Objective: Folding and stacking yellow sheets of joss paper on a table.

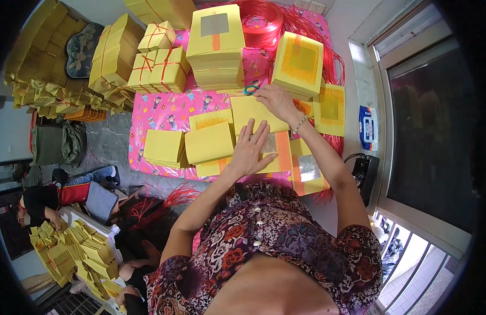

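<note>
My left hand (248,153) lies flat with its fingers spread on the lower part of a yellow paper sheet (253,113). The fingers of my right hand (277,105) are bent together at the sheet's upper right edge, just beside teal-handled scissors (250,90). What the fingertips grip is partly hidden. Beneath and around the sheet lie papers with orange bands and silver squares (308,168). To the left sit a folded yellow stack (210,143) and a smaller yellow pile (163,147).
A pink patterned cloth (164,113) covers the table. Behind are a tall paper stack (216,68), red-tied bundles (172,68) and a red string coil (260,26). A stack with orange patches (298,63) stands right. People handle yellow papers (90,247) at lower left.
</note>
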### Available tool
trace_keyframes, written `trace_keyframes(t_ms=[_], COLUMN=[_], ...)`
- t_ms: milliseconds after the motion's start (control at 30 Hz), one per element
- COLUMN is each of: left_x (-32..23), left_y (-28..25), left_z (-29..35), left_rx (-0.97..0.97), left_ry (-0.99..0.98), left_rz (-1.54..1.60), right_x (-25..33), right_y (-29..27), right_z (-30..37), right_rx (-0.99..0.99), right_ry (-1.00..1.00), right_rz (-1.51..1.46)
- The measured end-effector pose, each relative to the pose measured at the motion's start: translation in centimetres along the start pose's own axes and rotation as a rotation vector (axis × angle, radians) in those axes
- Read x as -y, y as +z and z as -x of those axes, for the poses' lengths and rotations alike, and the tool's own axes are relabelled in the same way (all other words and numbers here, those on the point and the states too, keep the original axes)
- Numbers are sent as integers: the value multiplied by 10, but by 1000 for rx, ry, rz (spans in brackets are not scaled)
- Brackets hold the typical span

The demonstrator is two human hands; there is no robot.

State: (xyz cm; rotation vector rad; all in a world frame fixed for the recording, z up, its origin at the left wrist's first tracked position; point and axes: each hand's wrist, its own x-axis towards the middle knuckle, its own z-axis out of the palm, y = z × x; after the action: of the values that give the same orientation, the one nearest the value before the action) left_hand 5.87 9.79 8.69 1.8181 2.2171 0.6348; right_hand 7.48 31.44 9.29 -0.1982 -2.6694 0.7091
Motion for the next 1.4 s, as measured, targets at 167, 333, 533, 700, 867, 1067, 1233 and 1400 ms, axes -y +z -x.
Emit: trace_keyframes(t_ms=[167, 333, 533, 700, 867, 1067, 1233, 1400], left_x=[0, 2, 3, 16, 24, 28, 33, 42], left_y=[-1, 0, -4, -16, -20, -15, -15, -20], left_z=[1, 1, -1, 6, 14, 16, 16, 18], left_rx=[15, 5, 34, 114, 150, 159, 144, -31], left_ry=[-6, -5, 2, 23, 27, 15, 29, -9], left_rz=[-14, -17, 0, 45, 72, 51, 119, 508], right_x=[32, 48, 36, 36, 39, 37, 38, 41], right_y=[-17, -19, -6, -5, -3, -3, -10, -18], right_z=[24, 87, 100, 101, 101, 99, 99, 94], right_rx=[-292, 11, -15, 3, -13, 4, 26, 23], right_ry=[-15, 237, 199, 208, 240, 225, 211, 126], right_rz=[15, -78, -97, -82, -85, -82, -106, 17])
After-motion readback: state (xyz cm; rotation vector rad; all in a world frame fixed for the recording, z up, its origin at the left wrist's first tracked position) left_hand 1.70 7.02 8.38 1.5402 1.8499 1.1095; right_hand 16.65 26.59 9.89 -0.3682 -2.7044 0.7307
